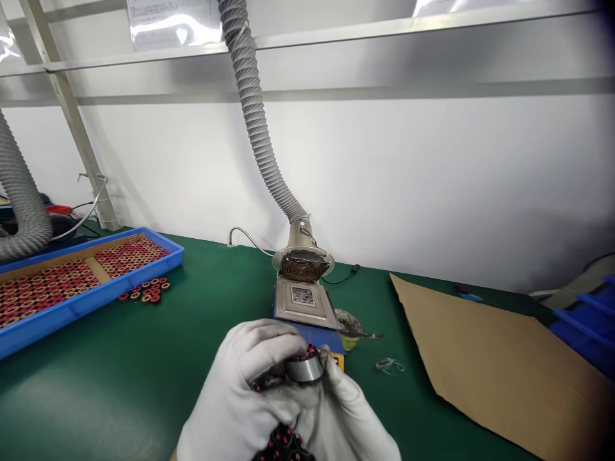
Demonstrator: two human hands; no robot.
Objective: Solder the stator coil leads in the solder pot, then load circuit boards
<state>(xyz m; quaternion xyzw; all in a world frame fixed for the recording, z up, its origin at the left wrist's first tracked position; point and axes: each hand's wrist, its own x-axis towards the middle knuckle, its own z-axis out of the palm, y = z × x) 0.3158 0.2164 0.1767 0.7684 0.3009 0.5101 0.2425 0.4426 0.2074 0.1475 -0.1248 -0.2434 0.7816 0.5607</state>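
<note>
Both hands wear white gloves and meet at the lower middle of the view. My left hand (254,384) curls round small black-and-red parts, one of which shows under its fingers. Between the hands is a silver metal ring (305,369) with a black-and-red core inside it. My right hand (346,410) pinches the ring's right side with thumb and fingers, and the left fingertips touch its left side. More black-and-red parts (284,444) show below the hands at the bottom edge; what supports them is hidden.
A blue tray (96,298) of red-and-tan round parts stands at left, with several loose ones (148,290) beside it. Beyond the hands are a metal plate device (306,304), a duct hood (303,256) and a small cup (350,326). Cardboard (500,365) lies at right.
</note>
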